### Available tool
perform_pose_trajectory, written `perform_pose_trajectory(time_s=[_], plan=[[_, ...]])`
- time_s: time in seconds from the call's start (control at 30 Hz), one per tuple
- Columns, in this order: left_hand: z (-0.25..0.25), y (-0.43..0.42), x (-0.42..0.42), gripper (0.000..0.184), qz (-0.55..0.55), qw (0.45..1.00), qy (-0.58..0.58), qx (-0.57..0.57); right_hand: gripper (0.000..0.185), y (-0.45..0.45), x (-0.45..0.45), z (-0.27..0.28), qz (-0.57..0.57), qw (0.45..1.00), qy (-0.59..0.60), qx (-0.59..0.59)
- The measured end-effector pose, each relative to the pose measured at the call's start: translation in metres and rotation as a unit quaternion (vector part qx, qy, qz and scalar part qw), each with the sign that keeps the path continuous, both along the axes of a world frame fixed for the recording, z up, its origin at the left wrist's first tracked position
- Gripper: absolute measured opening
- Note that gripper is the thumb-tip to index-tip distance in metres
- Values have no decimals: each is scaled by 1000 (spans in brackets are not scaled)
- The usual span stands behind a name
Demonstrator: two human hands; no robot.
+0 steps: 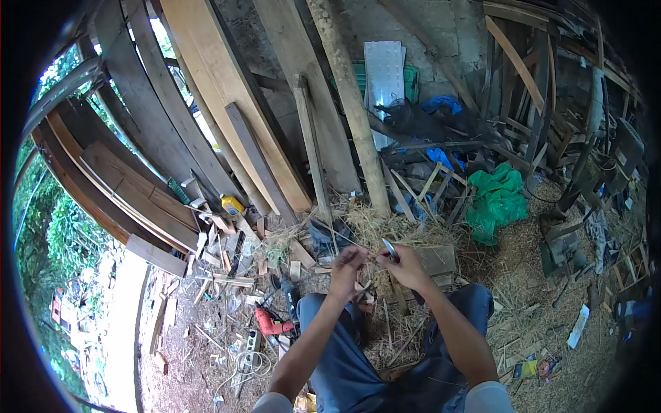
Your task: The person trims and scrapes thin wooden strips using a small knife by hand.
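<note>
My right hand (pixel 404 267) is closed round a knife (pixel 391 250), its short metallic blade pointing up and away from me. Close on its left, my left hand (pixel 350 268) is closed, with a thin straw-like strand at its fingertips. Both hands are held above my knees, a small gap apart. Dry straw (pixel 375 227) lies heaped just beyond them, with a dark bag (pixel 327 239) beside it.
A red power drill (pixel 272 322) and a power strip (pixel 253 342) with a coiled cord lie left of my legs. Long planks (pixel 227 103) lean ahead. A green plastic bag (pixel 496 199) lies to the right. Wood scraps litter the floor.
</note>
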State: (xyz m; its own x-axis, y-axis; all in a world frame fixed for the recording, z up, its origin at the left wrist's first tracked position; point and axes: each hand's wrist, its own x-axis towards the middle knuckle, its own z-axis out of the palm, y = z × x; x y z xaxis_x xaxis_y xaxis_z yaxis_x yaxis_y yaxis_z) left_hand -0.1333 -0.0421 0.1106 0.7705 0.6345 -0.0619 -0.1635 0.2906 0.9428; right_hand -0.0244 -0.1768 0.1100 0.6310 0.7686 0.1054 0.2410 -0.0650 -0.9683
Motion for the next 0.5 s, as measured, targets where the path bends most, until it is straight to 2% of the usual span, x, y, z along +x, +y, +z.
perform_pose_trajectory(time_s=[0.1,0.2,0.23,0.3,0.33,0.5], plan=[[10,24,0,4,43,997,-60,37,20,-10,11,10,-30,999,-14,-22],[30,35,-9,2,76,993,-89,2,18,-14,25,6,-66,989,104,82],[32,36,-10,3,102,989,-100,-25,18,-17,28,9,-77,988,108,81],[28,31,-15,4,85,990,-111,-26,18,-24,36,15,-93,953,245,150],[25,27,-19,4,80,988,-128,-27,19,-27,40,15,-92,941,272,177],[0,12,-33,6,-22,997,-29,61,22,-30,58,10,-153,911,296,243]])
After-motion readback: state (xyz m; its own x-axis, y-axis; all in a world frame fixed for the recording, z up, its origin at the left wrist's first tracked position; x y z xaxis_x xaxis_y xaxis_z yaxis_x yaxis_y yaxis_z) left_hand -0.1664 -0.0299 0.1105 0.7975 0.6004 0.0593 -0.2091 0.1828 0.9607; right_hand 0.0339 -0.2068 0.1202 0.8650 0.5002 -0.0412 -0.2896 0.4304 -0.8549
